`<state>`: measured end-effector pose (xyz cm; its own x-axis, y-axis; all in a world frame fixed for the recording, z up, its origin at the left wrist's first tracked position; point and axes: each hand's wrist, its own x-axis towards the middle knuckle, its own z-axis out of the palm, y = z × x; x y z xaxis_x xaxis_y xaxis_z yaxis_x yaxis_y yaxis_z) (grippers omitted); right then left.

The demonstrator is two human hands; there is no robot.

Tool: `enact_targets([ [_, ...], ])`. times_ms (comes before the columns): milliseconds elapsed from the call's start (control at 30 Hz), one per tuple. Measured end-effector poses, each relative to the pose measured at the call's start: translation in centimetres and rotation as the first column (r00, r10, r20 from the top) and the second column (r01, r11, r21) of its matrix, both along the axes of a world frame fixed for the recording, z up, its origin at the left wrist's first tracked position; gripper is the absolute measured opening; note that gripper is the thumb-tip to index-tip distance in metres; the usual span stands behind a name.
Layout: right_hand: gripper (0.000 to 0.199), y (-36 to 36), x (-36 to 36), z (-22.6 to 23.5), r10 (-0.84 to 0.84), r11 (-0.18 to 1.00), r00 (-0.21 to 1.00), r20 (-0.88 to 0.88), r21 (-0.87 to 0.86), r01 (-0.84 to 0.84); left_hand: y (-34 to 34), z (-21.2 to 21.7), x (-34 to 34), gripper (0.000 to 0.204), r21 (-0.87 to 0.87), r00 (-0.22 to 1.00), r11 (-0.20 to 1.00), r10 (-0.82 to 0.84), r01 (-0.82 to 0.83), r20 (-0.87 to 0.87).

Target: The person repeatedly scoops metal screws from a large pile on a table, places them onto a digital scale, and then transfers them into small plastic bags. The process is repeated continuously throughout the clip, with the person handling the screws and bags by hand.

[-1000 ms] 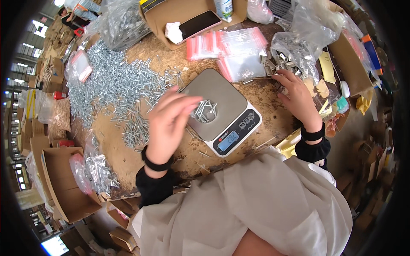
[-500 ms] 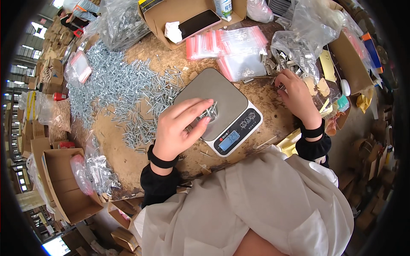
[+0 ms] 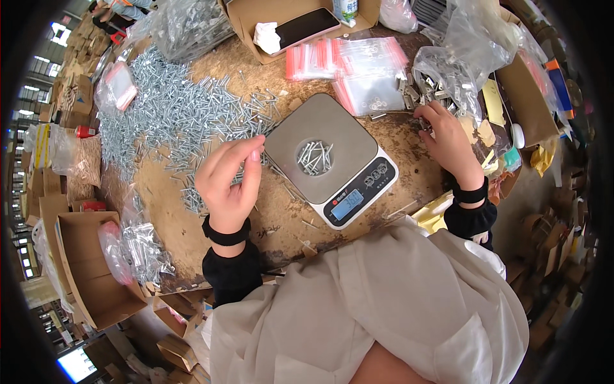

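A digital scale (image 3: 358,137) with a grey plate lies in front of me, its display lit. On the plate sits a small round dish (image 3: 300,168) containing several screws (image 3: 314,155). My left hand (image 3: 229,180) hovers left of the scale, by the edge of a big pile of silver screws (image 3: 185,109). Its thumb and fingertips are drawn together; whether anything is between them is hidden. On the right, my right hand (image 3: 448,142) curls its fingers round a small metal part (image 3: 425,123), beside a clear bag of metal pieces (image 3: 444,83).
Clear zip bags (image 3: 358,70) with red edges lie behind the scale, some small rings on top. Farther back a cardboard box (image 3: 252,13) holds a phone (image 3: 308,27) and a crumpled tissue. At left stand an open carton (image 3: 96,275) and a bag of metal parts (image 3: 147,249).
My left hand has drawn away from the dish to the left, uncovering the screws in it. The display reading has changed. My right hand stays by the metal pieces.
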<state>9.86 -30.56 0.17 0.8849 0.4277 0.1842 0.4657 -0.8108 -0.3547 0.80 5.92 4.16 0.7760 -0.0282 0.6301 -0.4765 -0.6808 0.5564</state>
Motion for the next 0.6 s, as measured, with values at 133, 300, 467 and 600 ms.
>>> enact_targets([
  [133, 0.027, -0.1, 0.7, -0.7, -0.001, 1.0, 0.999, 0.04, -0.019, 0.002, 0.2, 0.1, 0.0, 0.018, 0.005, 1.0, 1.0, -0.012, 0.012, 0.009],
  [300, 0.021, 0.6, 1.0, -0.8, -0.018, 0.999, 0.999, 0.045, -0.029, 0.019, 0.4, -0.2, 0.0, 0.019, 0.022, 1.0, 0.999, -0.024, 0.024, 0.011],
  [467, 0.016, 0.5, 1.1, -1.4, -0.042, 0.999, 0.994, 0.1, -0.028, 0.045, 0.4, -0.3, 0.3, 0.02, 0.032, 1.0, 0.999, -0.009, 0.01, -0.024],
  [600, 0.014, 1.0, 1.0, -1.2, -0.036, 0.999, 0.995, 0.092, 0.0, 0.037, 0.2, -0.5, 0.0, 0.022, 0.031, 0.999, 0.999, 0.015, -0.013, -0.039],
])
